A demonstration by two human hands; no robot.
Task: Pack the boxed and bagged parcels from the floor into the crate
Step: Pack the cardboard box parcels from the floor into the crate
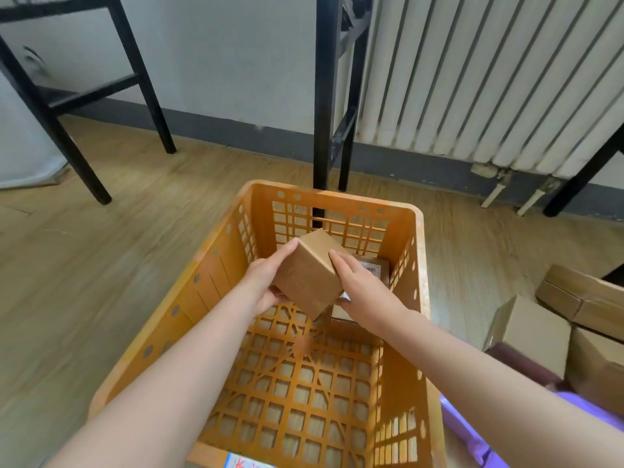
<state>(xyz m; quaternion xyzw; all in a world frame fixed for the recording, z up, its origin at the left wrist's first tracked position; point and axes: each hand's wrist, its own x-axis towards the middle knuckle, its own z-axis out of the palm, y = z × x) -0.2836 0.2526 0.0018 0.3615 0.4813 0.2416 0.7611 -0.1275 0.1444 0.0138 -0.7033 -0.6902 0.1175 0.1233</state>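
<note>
An orange plastic crate (216, 265) with a lattice floor stands on the wood floor in front of me. Both my hands hold a small brown cardboard box (309, 278) tilted inside the crate, above its far half. My left hand (266, 282) grips the box's left side, thumb on top. My right hand (364, 285) grips its right side, fingers laid over the top edge. Beneath it, in the far right corner, lies another brown box with a white label (373, 266), partly hidden.
Several brown boxes (533, 329) lie on the floor right of the crate, with a purple bag (472, 430) at the crate's near right corner. Black metal legs (324, 96) stand behind the crate. A white radiator (489, 79) lines the back wall.
</note>
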